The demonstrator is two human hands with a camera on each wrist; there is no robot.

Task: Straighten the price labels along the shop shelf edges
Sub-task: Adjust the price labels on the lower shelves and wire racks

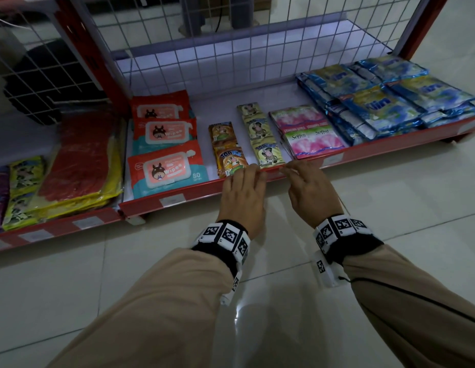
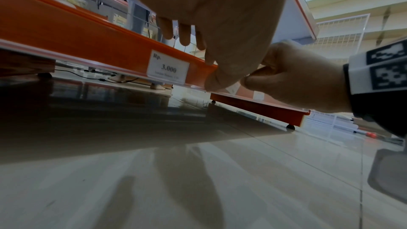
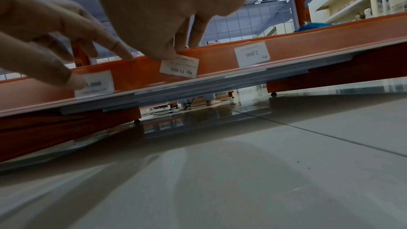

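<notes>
The red shelf edge [image 1: 199,192] carries white price labels behind a clear strip. One label, "Rp. 11.000" [image 3: 179,66], hangs upside down and tilted; my right hand [image 3: 174,53] pinches its upper edge with thumb and fingers, seen in the head view as my right hand [image 1: 289,170] at the lip. My left hand [image 1: 255,172] is just to its left. Its thumb [image 2: 212,81] presses the front of the strip and its straight fingers lie over the top of the lip. The "3.000" label [image 2: 168,67] sits level beside that thumb. The "2.000" label [image 3: 252,57] is upside down.
On the shelf lie wet-wipe packs [image 1: 164,166], Top Ice sachets [image 1: 231,160], pink Soffell packs [image 1: 313,142] and blue sachets [image 1: 385,102]. A white wire mesh [image 1: 231,35] backs the shelf. More labels [image 1: 172,200] sit along the edge. Glossy floor tiles [image 1: 124,274] lie below.
</notes>
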